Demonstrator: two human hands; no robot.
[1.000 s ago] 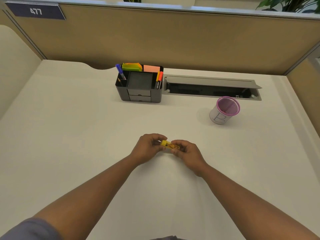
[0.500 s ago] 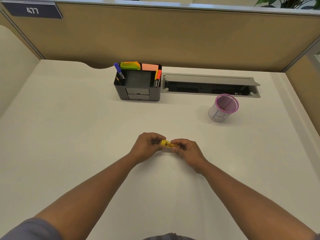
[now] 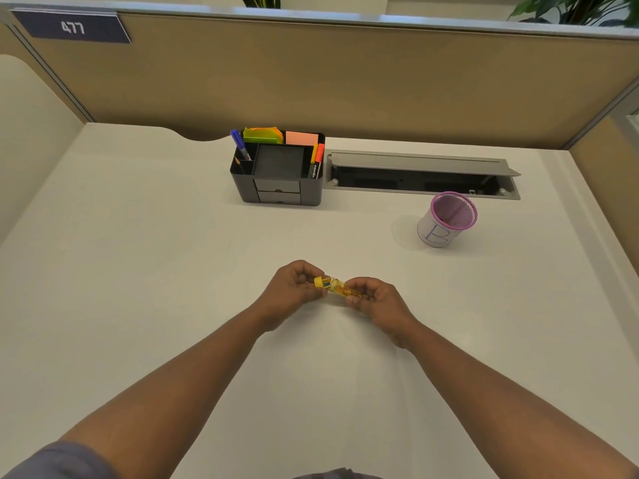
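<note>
Fingers [image 3: 306, 269] of the left hand [image 3: 290, 288] pinch the yellow cap [image 3: 321, 282]; the right hand [image 3: 377, 300] grips the clear tube [image 3: 342, 289] just above the counter [image 3: 138, 271]. Best to twist the cap gently, keeping the tube level.

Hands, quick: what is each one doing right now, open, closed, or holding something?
Left hand: closed, pinching the capped end of the small yellow tube.
Right hand: closed, gripping the tube's other end.
</note>
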